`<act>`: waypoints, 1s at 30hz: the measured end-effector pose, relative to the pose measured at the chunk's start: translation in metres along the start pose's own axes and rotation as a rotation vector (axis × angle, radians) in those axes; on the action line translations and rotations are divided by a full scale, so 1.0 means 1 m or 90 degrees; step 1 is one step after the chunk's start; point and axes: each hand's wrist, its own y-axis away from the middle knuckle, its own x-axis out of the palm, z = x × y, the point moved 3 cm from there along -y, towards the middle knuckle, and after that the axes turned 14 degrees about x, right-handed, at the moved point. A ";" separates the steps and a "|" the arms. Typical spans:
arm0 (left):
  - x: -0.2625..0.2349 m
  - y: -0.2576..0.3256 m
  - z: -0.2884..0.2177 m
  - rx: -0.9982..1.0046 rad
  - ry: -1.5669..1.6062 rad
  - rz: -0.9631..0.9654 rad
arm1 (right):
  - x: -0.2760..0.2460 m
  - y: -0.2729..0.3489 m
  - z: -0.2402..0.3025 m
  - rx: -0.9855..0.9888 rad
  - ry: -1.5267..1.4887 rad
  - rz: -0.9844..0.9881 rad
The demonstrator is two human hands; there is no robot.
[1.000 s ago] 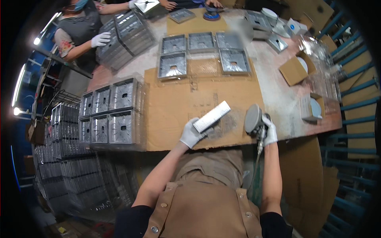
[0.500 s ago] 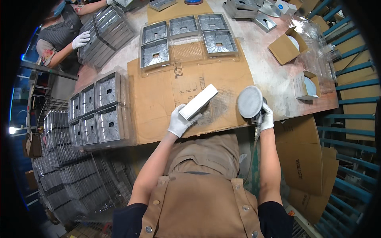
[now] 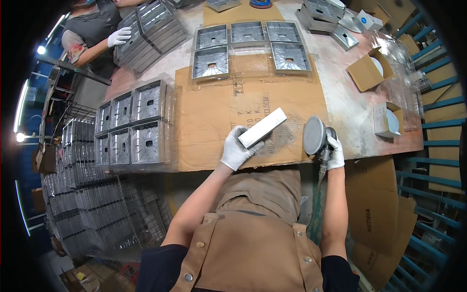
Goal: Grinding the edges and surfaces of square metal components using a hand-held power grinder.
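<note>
My gloved left hand is wrapped round a metal part, whose long, narrow, pale side faces up. It is tilted over the cardboard sheet, its far end pointing right. The rest of the part is mostly hidden beneath that side. At the right, my gloved right hand grips an air sander with a round grey pad. The pad is turned toward the metal part but stands apart from it. From the sander's lower end a hose hangs down past the table edge.
Several square metal trays sit in clear plastic packing at the back, with more trays at the left. Open boxes with round discs stand at the right. A co-worker's gloved hand rests on a tray stack.
The view has swung, so the scene sits farther right. The sander's pad has turned from facing up to a more sideways tilt. Both hands keep their grips.
</note>
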 end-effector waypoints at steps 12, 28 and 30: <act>-0.011 -0.035 -0.019 0.012 -0.124 0.010 | 0.002 0.003 0.000 -0.036 0.023 -0.008; -0.047 -0.070 0.034 0.076 -0.539 -0.250 | 0.011 0.004 0.004 -0.073 0.108 -0.078; 0.006 -0.065 -0.038 0.144 -0.609 -0.209 | -0.009 0.008 0.006 -0.115 0.120 -0.095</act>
